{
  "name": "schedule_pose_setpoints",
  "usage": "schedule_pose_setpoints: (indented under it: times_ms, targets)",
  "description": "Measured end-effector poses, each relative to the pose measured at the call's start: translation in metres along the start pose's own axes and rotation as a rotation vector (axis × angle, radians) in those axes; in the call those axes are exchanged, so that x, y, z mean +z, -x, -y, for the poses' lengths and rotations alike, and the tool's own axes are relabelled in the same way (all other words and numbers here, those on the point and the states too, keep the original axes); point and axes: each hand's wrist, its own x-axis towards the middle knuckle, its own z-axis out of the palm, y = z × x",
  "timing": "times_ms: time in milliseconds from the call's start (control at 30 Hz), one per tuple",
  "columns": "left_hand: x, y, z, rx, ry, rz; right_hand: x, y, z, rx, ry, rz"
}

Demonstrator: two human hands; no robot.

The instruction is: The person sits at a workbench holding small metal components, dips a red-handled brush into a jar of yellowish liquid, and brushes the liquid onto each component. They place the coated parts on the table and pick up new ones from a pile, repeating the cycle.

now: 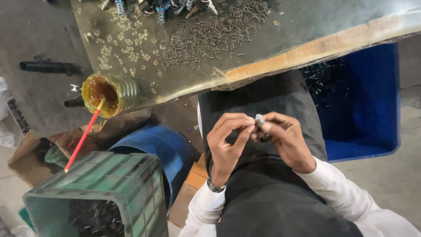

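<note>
While heaps of small dark pins and pale metal clips lie unused on the workbench at twelve o'clock, much of the assembling looks left to do; dark finished-looking pieces fill the green crate at seven o'clock. Over the lap, the left hand and right hand meet, fingertips pinching a small grey cylindrical part between them. An amber grease jar sits at ten o'clock

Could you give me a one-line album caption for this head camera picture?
Both hands, left hand and right hand, pinch a small metal part beside a pin-strewn table.
</note>
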Motion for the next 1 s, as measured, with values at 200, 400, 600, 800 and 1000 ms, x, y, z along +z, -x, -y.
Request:
schedule_pose_setpoints:
  times_ms: [200,400,600,800,1000]
  targets:
    - [-0.004,0.001,0.007,-0.028,0.051,-0.005,0.009,-0.001,0.0,0.01,-0.015,0.003]
    - [-0.002,0.002,0.012,-0.05,0.105,-0.024,0.01,-0.001,-0.004,0.001,-0.014,0.05]
    - [-0.001,0.002,0.012,-0.013,0.061,-0.054,0.01,-0.003,-0.003,-0.018,0.002,0.062]
    - [0.001,0.0,0.012,-0.017,0.025,-0.065,0.011,-0.007,-0.004,-0.088,0.132,0.033]
    - [0.001,0.002,0.015,-0.023,0.036,-0.058,0.011,-0.007,-0.004,-0.157,0.235,0.031]
